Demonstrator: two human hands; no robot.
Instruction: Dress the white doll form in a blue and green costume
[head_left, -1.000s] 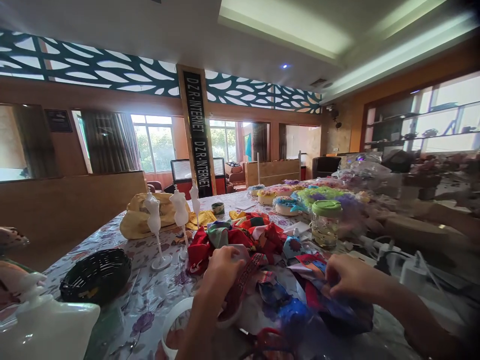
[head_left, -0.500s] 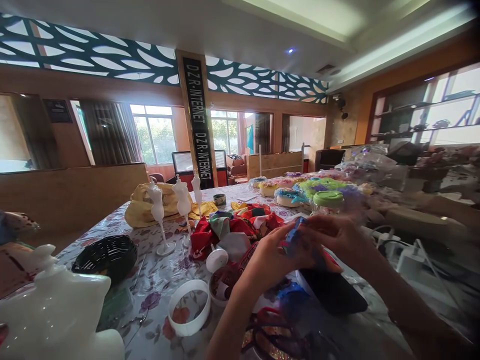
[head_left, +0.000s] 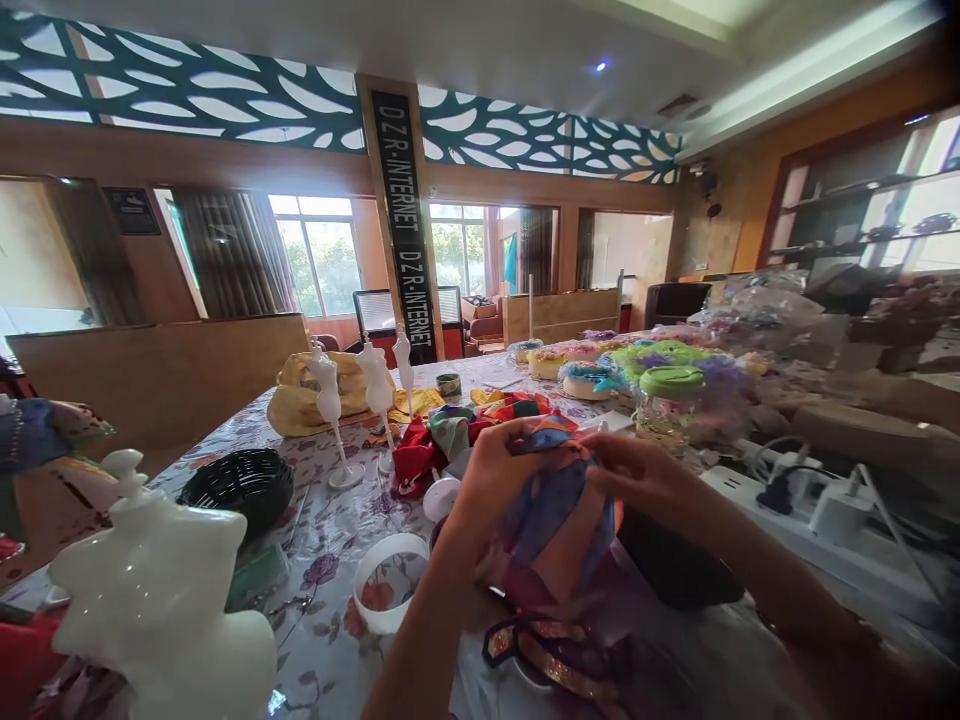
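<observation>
Between my two hands hangs a piece of blue and salmon-pink cloth, gathered at its top and falling loose below. My left hand grips its upper left side, fingers closed. On the other side my right hand pinches the upper right edge. Underneath, a patterned ribbon lies looped on the table. A dark flat object rests below my right forearm. Red and green cloth scraps are heaped just beyond my left hand.
Small white dress forms stand behind a black basket. A large white mannequin torso fills the near left. A white ring lies near my left forearm. At right are a green-lidded jar and a power strip.
The cloth, bunched up between my fingers before, now hangs opened out below them. My hands have drawn slightly apart. The view has shifted a little.
</observation>
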